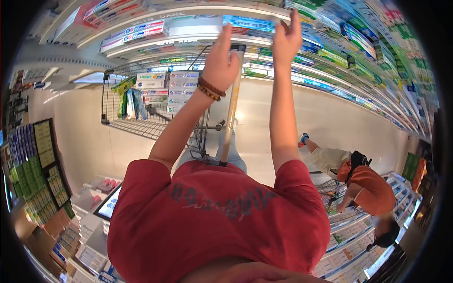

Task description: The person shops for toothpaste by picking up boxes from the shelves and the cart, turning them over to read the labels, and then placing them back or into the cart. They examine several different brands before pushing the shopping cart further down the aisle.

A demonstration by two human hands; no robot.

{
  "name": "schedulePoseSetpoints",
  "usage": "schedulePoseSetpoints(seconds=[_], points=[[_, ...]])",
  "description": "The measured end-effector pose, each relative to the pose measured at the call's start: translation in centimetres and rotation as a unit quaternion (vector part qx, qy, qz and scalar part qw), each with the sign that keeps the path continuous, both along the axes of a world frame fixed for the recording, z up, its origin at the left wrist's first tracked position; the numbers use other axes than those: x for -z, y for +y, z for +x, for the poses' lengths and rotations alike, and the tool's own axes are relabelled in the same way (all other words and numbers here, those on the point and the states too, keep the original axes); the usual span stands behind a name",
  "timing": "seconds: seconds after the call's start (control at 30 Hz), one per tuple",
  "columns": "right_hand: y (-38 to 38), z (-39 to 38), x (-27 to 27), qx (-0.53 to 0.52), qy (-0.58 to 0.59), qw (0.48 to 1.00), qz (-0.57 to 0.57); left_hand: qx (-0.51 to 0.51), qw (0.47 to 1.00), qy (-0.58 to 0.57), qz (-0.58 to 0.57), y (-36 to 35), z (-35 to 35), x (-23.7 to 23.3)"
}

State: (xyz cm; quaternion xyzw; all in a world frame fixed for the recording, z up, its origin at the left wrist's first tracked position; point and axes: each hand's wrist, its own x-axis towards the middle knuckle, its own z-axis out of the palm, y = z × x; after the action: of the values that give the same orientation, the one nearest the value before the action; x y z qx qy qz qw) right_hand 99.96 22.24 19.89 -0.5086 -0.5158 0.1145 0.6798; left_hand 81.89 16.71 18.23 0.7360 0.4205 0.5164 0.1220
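Left hand (pixel 221 66) and right hand (pixel 287 42) are apart, unclenched, by the blue box (pixel 248 22) at 12 o'clock (touching is unclear); probably light and stiff, best held by both ends.

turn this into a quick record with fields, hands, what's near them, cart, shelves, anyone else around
left hand: raised toward the shelves, bracelets on the wrist
right hand: raised toward the shelves, wrist bare
between hands: blue pack; whether either hand touches it is unclear
cart: wire cart on the wearer's left, stacked boxes inside
cart handle: seen between the forearms
wearer's top: red shirt with lettering
other person: orange top, on the wearer's right, beside a second cart
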Motion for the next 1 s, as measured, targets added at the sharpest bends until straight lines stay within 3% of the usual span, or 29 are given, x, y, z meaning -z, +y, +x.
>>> schedulePoseSetpoints(seconds=[0.07,0.13,0.2,0.27,0.33,0.43,0.53,0.57,0.6,0.67,0.77,0.8,0.83,0.87,0.9,1.0], points=[[-4.3,-0.9,3.4,-0.047,0.029,0.998,0.008,0.051,0.981,0.071,-0.173,-5.2,-3.4,4.5],[-9.8,-2.5,7.9,-0.046,-0.01,0.981,-0.189,0.028,0.898,-0.003,-0.439,-9.0,-8.2,9.1],[-14.8,-5.1,13.6,-0.027,-0.036,0.964,-0.263,-0.037,0.851,-0.19,-0.489,-11.6,-15.1,18.3],[-20.0,-7.7,17.4,-0.008,-0.085,0.94,-0.33,-0.185,0.712,-0.354,-0.578,-11.9,-23.0,24.8],[-23.5,-11.7,15.4,-0.03,0.065,0.902,-0.426,-0.255,0.608,-0.481,-0.578,-11.4,-30.7,30.4],[-26.3,-13.9,17.8,0.029,-0.005,0.878,-0.478,-0.291,0.497,-0.568,-0.588,-9.2,-37.7,40.3],[-25.6,-15.4,17.7,0.114,-0.045,0.843,-0.524,-0.328,0.352,-0.641,-0.598,-5.2,-39.2,46.9],[-25.2,-15.7,18.1,0.146,-0.078,0.826,-0.539,-0.307,0.368,-0.607,-0.634,-4.3,-39.5,48.9],[-25.4,-16.2,18.1,0.165,-0.108,0.813,-0.547,-0.334,0.365,-0.562,-0.663,-3.6,-40.8,55.0],[-24.7,-16.8,17.9,0.209,-0.164,0.787,-0.557,-0.367,0.273,-0.58,-0.675,-1.7,-40.9,60.4],[-24.5,-17.2,18.3,0.215,-0.14,0.801,-0.54,-0.19,0.407,-0.506,-0.736,-0.4,-40.0,62.6],[-24.1,-17.3,18.3,0.22,-0.187,0.8,-0.526,-0.129,0.448,-0.477,-0.745,-0.2,-39.9,62.2],[-23.8,-17.7,18.0,0.223,-0.233,0.795,-0.513,-0.287,0.296,-0.564,-0.715,2.7,-37.8,53.0],[-23.9,-18.0,17.9,0.224,-0.276,0.789,-0.501,-0.246,0.33,-0.568,-0.713,2.6,-38.4,55.1],[-24.1,-17.8,18.2,0.225,-0.245,0.788,-0.518,-0.234,0.341,-0.563,-0.715,1.9,-39.1,58.1],[-24.5,-17.5,18.5,0.228,-0.237,0.785,-0.525,-0.198,0.354,-0.55,-0.73,-0.5,-42.7,71.6]])
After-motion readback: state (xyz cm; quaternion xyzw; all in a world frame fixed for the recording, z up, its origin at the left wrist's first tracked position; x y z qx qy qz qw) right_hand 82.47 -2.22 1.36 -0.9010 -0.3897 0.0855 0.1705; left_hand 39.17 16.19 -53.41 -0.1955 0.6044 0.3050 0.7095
